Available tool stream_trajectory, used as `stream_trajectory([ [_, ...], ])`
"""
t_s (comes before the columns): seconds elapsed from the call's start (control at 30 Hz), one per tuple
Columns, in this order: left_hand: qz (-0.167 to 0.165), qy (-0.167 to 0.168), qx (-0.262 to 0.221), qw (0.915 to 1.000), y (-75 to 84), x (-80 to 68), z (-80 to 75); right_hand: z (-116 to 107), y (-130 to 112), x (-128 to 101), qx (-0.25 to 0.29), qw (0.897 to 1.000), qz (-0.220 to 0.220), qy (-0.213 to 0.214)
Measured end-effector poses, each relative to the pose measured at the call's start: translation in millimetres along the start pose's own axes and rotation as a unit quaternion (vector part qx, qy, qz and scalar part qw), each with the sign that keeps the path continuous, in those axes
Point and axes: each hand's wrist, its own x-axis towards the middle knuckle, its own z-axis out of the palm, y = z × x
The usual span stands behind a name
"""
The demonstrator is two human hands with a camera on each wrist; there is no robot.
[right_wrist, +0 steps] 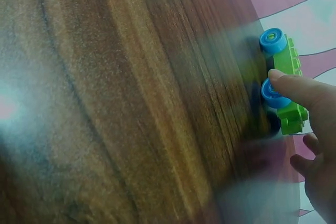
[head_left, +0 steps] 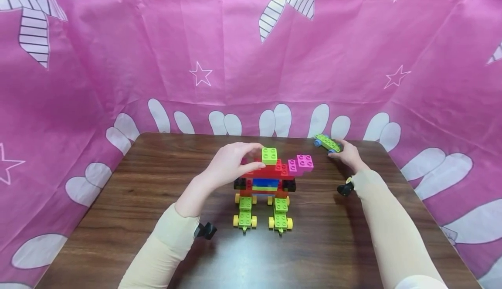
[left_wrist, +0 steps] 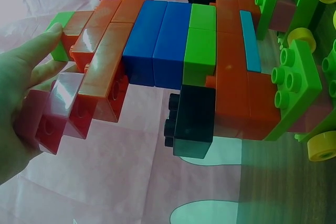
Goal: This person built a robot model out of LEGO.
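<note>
While our left hand (head_left: 229,163) pinches the lime square brick (head_left: 269,155) between thumb and fingers at the top of the brick build (head_left: 266,183), our right hand (head_left: 349,154) reaches to the far right corner of the table (head_left: 117,219), where a fingertip (right_wrist: 294,85) touches the small green wheeled plate (head_left: 327,143); its other fingers are loosely curled and hold nothing. That plate lies with its long axis running from far-left to near-right, close to the table's back edge, well apart from the build. We count two blue wheels (right_wrist: 273,42) on the side the right wrist view shows. The build stands mid-table, its long axis left to right, with two pink bricks (head_left: 301,163) jutting out at its right end. Two green chassis with yellow wheels (head_left: 245,212) extend from its base toward us, side by side. We see glossy, studded plastic throughout: red slabs, blue blocks (left_wrist: 157,43), black blocks (left_wrist: 193,121). The tabletop is dark wood grain, and pink fabric with white shapes (head_left: 117,62) hangs behind.
</note>
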Motion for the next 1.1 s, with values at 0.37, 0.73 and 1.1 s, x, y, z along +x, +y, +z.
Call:
stream_trajectory([
  [0.37, 0.009, 0.007, -0.004, 0.9999, 1.9, 0.4, 1.2, 0.6, 8.5, 0.1, -0.004, 1.0, 0.005, -0.014],
  [0.73, 0.015, 0.011, 0.002, 0.9998, -0.1, 1.2, 0.1, -2.6, 8.1, -2.1, -0.008, 1.0, -0.006, -0.022],
  [1.1, 0.008, 0.01, -0.001, 0.9999, -0.1, 0.8, 0.6, 1.3, 12.5, -3.8, 0.009, 1.0, -0.011, -0.018],
])
